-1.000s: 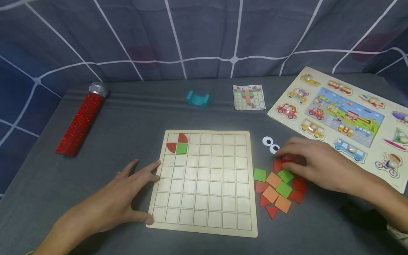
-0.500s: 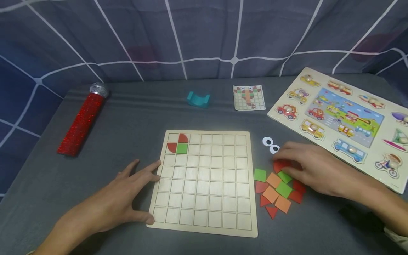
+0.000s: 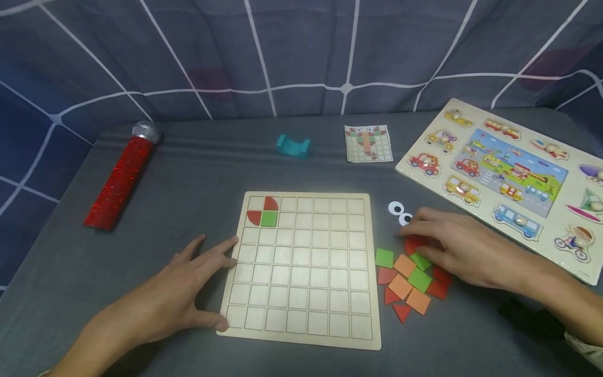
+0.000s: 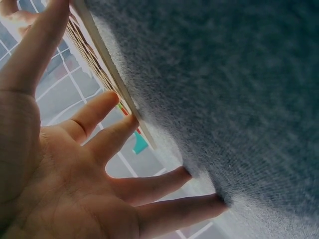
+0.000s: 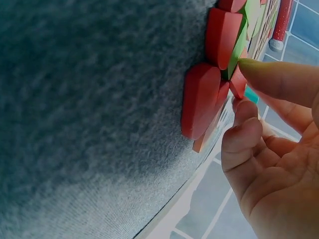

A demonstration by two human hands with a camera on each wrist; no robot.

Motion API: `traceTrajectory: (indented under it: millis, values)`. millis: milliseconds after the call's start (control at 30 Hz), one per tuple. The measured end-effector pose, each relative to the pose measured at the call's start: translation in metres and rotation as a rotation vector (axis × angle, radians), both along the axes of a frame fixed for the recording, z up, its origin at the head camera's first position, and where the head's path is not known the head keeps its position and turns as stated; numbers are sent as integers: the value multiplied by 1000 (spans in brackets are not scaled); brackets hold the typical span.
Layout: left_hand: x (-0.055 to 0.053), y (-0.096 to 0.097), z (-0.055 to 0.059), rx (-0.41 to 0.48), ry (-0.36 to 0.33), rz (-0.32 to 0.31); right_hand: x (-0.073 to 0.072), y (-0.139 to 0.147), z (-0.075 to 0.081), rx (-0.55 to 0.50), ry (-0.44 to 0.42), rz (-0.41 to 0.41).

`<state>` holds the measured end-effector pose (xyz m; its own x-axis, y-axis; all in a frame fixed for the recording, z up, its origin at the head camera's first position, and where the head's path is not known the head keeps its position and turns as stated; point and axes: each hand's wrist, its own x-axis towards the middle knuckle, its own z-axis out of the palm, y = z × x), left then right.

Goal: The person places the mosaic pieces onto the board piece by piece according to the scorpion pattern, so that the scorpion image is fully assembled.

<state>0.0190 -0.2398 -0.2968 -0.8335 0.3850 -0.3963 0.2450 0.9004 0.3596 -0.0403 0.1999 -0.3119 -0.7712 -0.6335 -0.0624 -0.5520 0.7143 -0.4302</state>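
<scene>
A square wooden grid board lies in the middle of the head view. In its upper left corner sit a green square tile and two red quarter-circle tiles. My left hand is spread along the board's left side, thumb and fingertips at its edge. Over the loose tiles on the right, my right hand pinches a red tile between thumb and fingers; its outline is partly hidden. Around it lie green, orange and red tiles.
Two eye discs lie just beyond the right hand. A pattern card and a teal curved block are at the back. A vehicle peg puzzle stretches along the right, and a red toy microphone lies at left.
The right hand has shifted slightly among the loose tiles, its fingers now closer over a red one. The left hand and the board have stayed put.
</scene>
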Motion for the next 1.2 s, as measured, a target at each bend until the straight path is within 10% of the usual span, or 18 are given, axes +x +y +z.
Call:
traceTrajectory:
  millis: [733, 1200]
  values:
    - [0, 1, -1, 5, 28, -24, 3, -5, -2, -49, 35, 21]
    - [1, -2, -2, 15, 39, -29, -6, -63, 11, -163, -1, 91]
